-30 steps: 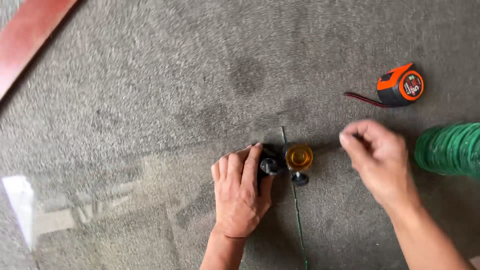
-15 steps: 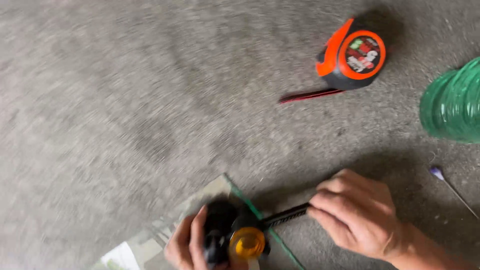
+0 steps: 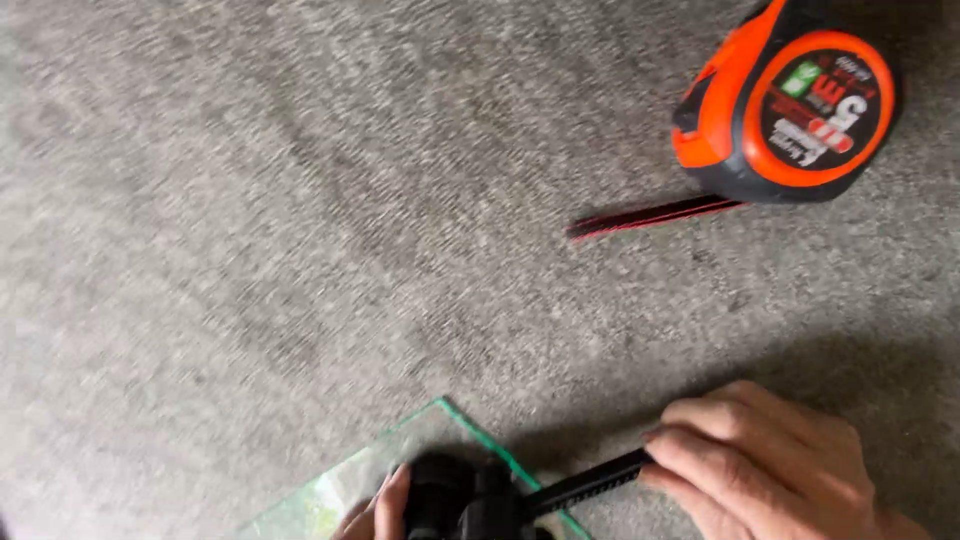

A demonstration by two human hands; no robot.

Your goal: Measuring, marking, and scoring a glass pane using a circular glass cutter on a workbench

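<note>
At the bottom edge of the view, on grey carpet (image 3: 300,230), lies a sheet of clear glass (image 3: 420,450) with a greenish rim, only its corner showing. A black tool (image 3: 470,495) with a round head sits on that corner, and a thin black bar (image 3: 585,483) runs from it to the right, past the glass edge.

The left hand (image 3: 375,510) is mostly out of frame; its fingertips rest against the tool's head, but whether its grip closes round the head cannot be told. The right hand (image 3: 770,465) lies knuckles-up with the wrist low, fingers curled and pinching the free end of the bar between fingertips and thumb, a closed grip on the bar.

The glass looks stiff, brittle and smooth, with sharp edges and a corner that would chip easily; it is best taken by flat palms along its sides, not by the corner. The tool seems small, rigid and light, handled well by the head and the bar.

Well apart, at the upper right, an orange and black tape measure (image 3: 790,100) lies on the carpet with a short length of tape out.
</note>
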